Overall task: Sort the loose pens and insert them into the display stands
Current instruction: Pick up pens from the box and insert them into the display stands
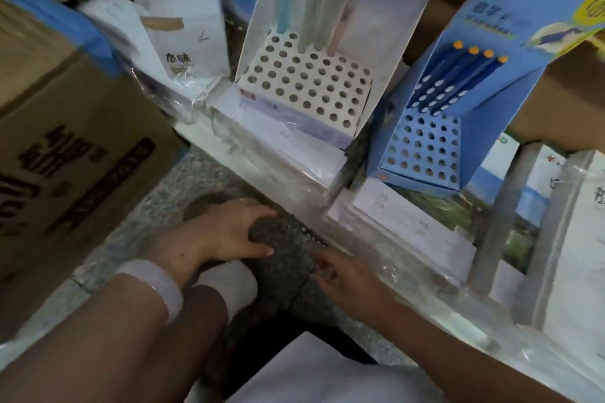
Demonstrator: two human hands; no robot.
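Head view, right hand [340, 275] touching pens [312, 235]

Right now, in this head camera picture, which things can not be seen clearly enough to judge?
- Loose pens near the right hand: motion blur; whether its fingers hold any cannot be told.
- Left hand: its fingers curve over something dark, identity unclear.
- Pale pastel pens in the white perforated cardboard stand: tops blurred, count uncertain.
- Blue perforated cardboard stand: backboard cut by the right edge, print unreadable.
- Brown cardboard carton: cut by the left edge.
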